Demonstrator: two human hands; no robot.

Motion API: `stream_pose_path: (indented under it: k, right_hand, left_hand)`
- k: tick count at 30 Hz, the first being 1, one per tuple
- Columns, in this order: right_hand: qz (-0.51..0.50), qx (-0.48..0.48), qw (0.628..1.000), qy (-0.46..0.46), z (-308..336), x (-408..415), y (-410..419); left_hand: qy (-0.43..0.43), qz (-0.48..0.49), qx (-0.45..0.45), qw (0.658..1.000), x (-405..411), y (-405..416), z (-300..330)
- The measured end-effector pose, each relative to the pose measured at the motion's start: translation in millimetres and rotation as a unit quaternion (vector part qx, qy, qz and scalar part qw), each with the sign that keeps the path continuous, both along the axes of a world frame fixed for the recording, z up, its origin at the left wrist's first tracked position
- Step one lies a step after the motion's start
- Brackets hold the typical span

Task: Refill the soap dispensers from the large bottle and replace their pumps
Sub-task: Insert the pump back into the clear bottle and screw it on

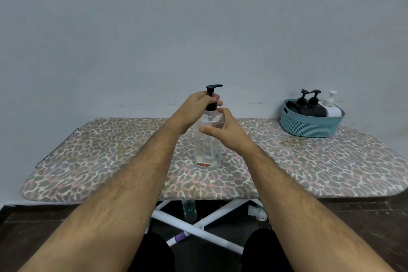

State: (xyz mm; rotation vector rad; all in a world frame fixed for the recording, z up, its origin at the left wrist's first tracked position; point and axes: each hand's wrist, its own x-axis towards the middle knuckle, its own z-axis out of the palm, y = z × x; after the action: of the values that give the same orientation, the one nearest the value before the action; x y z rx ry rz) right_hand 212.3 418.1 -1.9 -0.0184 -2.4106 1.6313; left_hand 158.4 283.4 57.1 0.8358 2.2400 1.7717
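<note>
Centrally, in the head view, a clear dispenser (207,143) stood upright on the leopard-print bench (309,161). The left hand (196,106) curled its fingers round the black pump (212,97) at the neck. The right hand (223,130) cupped the dispenser's shoulder, thumb extended. At the far right corner, a teal basket (309,122) held two black dispensers (309,107) and one white dispenser (332,109).

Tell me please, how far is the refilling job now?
Early. Nothing looks done: three dispensers sit in the basket, pumps on. In hand: the left hand grips the pump of the clear bottle, which stands on the board; the right hand is at its side. Left: all filling and pump replacing.
</note>
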Motion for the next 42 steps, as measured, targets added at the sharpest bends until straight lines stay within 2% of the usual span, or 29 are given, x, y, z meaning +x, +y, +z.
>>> stream_pose_path:
  k: [3,5,9,13,16,18,22,23,25,28,32,36,42]
  right_hand:
    - [0.004,0.008,1.0,0.002,0,0,0]
    - [0.006,0.008,1.0,0.004,-1,-1,-1]
    - [0.003,-0.002,1.0,-0.002,-1,-2,1]
    - [-0.002,0.004,1.0,-0.006,-2,-3,1]
    - [-0.004,0.003,1.0,-0.005,-2,-3,0]
    - [-0.003,0.002,1.0,-0.007,-3,-3,0]
    - [0.001,0.005,1.0,-0.001,-3,-1,0]
    - [0.004,0.006,1.0,0.0,-2,-2,0]
    - [0.005,0.007,1.0,-0.002,-2,-2,0]
    - [-0.002,0.005,1.0,-0.002,-4,-4,1]
    - [-0.002,0.006,1.0,-0.005,-4,-5,1]
    - [-0.003,0.007,1.0,-0.006,-4,-4,1]
    - [0.007,-0.001,1.0,0.011,-5,-3,1]
  left_hand:
    - [0.061,0.059,0.01,0.996,0,5,-6]
    - [0.065,0.067,0.034,0.995,-1,4,-7]
    - [0.045,0.034,0.065,0.996,-2,-7,-5]
    - [0.001,-0.041,0.006,0.999,-6,-20,-4]
    - [-0.025,-0.057,-0.018,0.998,-8,-17,0]
    - [-0.015,-0.039,-0.027,0.999,-5,-10,2]
    - [0.095,0.062,-0.015,0.993,-1,6,-4]
    - [0.1,0.084,0.002,0.991,-1,7,-6]
    - [0.074,0.099,0.04,0.992,-1,5,-7]
    - [0.041,0.062,0.062,0.995,-2,-6,-9]
    - [-0.001,-0.016,0.011,1.0,-6,-16,-8]
    - [-0.007,-0.026,-0.019,0.999,-5,-10,-6]
    - [0.107,0.141,0.025,0.984,-1,2,-17]
